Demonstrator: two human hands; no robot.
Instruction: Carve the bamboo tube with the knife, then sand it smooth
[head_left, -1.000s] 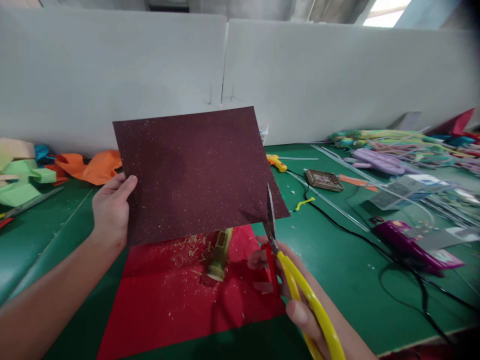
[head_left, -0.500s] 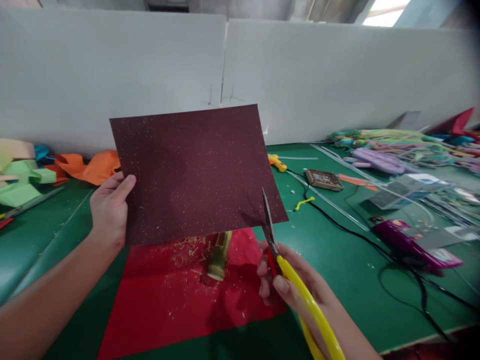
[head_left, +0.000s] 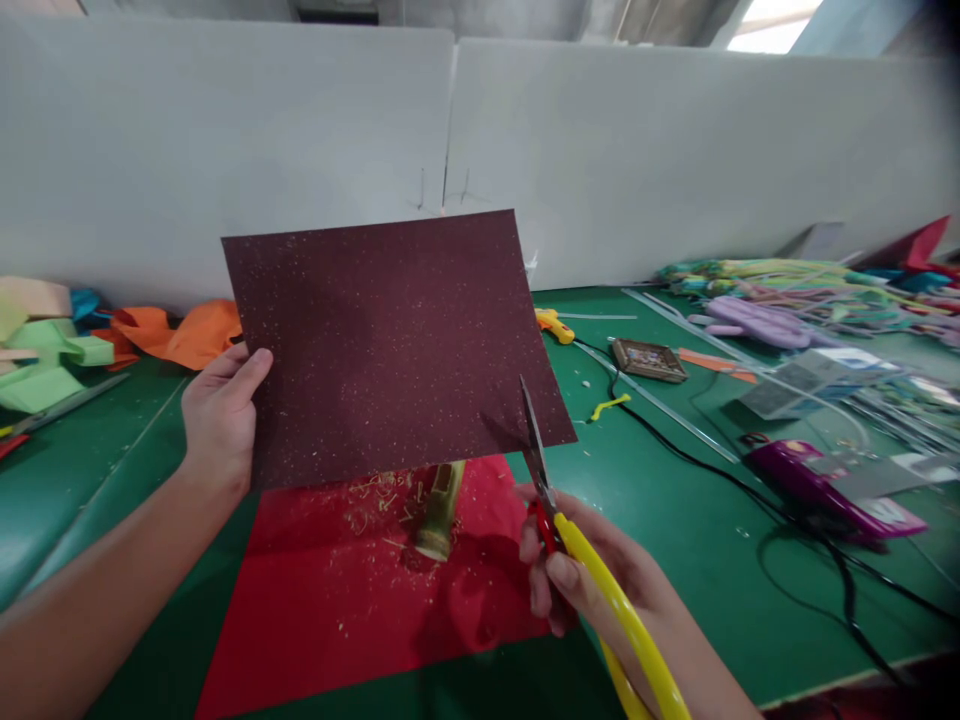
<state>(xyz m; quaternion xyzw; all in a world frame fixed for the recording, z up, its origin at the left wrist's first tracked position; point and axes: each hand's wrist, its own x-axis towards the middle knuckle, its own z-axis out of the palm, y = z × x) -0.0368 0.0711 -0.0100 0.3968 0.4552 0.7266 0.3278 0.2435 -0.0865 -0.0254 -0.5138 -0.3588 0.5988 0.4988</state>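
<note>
A dark maroon sheet of paper, sprinkled with pale specks, is held up off the table. My left hand pinches its left edge between thumb and fingers. In my right hand is a pair of scissors with yellow handles and a red part near the pivot. Their blades point up at the sheet's lower right edge, one in front of the paper. Below the sheet, a red sheet lies on the table with a bamboo piece and pale shavings on it; the maroon sheet hides the bamboo's upper end.
On the green table's right lie a yellow glue gun, a small framed piece, a purple device, black cords and bundled pipe cleaners. Orange and light green paper sit at left. White panels stand behind.
The fingers of my right hand have shifted slightly around the scissors, and the blades have moved a little. The maroon sheet and my left hand have hardly moved.
</note>
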